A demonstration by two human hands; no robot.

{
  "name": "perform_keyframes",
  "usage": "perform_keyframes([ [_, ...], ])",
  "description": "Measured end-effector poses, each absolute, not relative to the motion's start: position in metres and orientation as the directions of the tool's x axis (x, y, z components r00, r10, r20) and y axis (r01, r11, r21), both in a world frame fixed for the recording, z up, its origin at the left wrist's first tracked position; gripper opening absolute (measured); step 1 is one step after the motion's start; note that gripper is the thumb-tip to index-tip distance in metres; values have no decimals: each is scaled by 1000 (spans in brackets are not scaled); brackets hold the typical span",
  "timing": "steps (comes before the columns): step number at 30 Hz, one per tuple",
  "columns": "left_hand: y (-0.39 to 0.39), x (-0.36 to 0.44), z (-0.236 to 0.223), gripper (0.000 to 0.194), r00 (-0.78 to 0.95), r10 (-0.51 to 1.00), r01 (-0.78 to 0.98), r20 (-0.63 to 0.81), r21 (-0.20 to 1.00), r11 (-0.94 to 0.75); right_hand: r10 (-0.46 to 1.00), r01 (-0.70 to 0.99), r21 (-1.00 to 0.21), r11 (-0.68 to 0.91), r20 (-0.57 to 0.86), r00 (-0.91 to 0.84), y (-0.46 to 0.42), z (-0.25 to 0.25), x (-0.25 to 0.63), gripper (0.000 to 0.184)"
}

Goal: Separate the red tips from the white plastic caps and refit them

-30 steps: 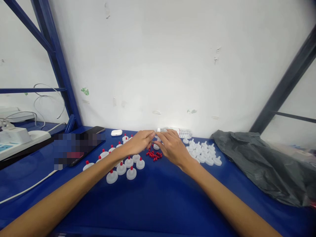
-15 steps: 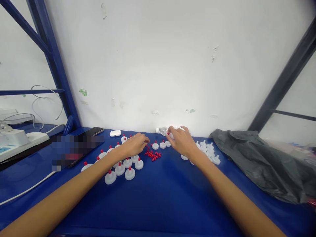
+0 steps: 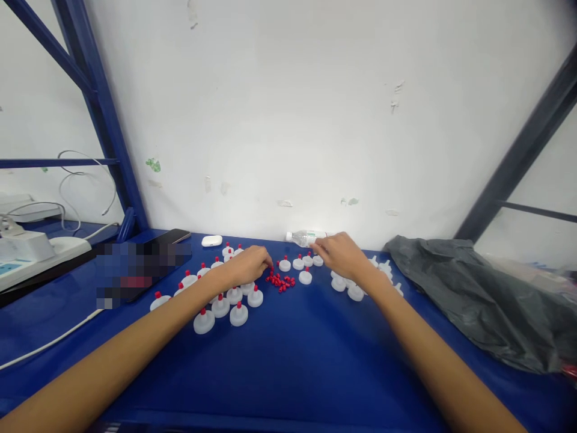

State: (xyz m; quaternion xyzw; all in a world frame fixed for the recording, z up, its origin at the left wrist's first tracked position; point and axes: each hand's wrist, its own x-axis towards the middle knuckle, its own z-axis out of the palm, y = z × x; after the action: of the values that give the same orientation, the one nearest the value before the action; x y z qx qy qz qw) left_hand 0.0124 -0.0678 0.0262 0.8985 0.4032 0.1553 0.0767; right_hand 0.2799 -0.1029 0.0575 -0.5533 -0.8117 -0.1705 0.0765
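Note:
My left hand [image 3: 252, 264] is closed, its fingertips at the edge of a pile of small red caps [image 3: 282, 281]; what they pinch is hidden. To the right, my right hand [image 3: 340, 252] has its fingers pinched together at the small red cap [image 3: 318, 254] topping a round white lid [image 3: 318, 261]. A few more red-tipped white lids [image 3: 305, 277] stand beside it. Around and below my left wrist are several white lids with red tips [image 3: 238, 316]. Under my right wrist lie white lids without red tips [image 3: 355, 293], partly covered by the arm.
A clear plastic bottle [image 3: 301, 238] lies against the wall. On the left are a white case [image 3: 211, 241], a phone [image 3: 174, 237], a white cable [image 3: 54, 345] and a power strip [image 3: 67, 248]. A dark grey plastic bag [image 3: 469, 300] covers the right side of the blue table [image 3: 288, 361].
My right hand has moved slightly right and its fingers have drawn together, uncovering more red-tipped lids. My left hand stays by the red caps with its fingers more curled.

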Motion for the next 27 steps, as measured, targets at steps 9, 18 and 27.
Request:
perform_keyframes([
  [9, -65, 15, 24, 32, 591, 786, 739, 182, 268, -618, 969, 982, 186, -22, 247, -25, -77, 29, 325, 32],
  [18, -64, 11, 23, 30, 611, 741, 715, 278, 208, -668, 979, 995, 95, 13, 202, -33, -69, 19, 331, 40],
  [27, -67, 12, 32, 24, 560, 739, 679, 374, 304, -668, 933, 993, 36, 113, 339, -119, -74, 27, 328, 30],
])
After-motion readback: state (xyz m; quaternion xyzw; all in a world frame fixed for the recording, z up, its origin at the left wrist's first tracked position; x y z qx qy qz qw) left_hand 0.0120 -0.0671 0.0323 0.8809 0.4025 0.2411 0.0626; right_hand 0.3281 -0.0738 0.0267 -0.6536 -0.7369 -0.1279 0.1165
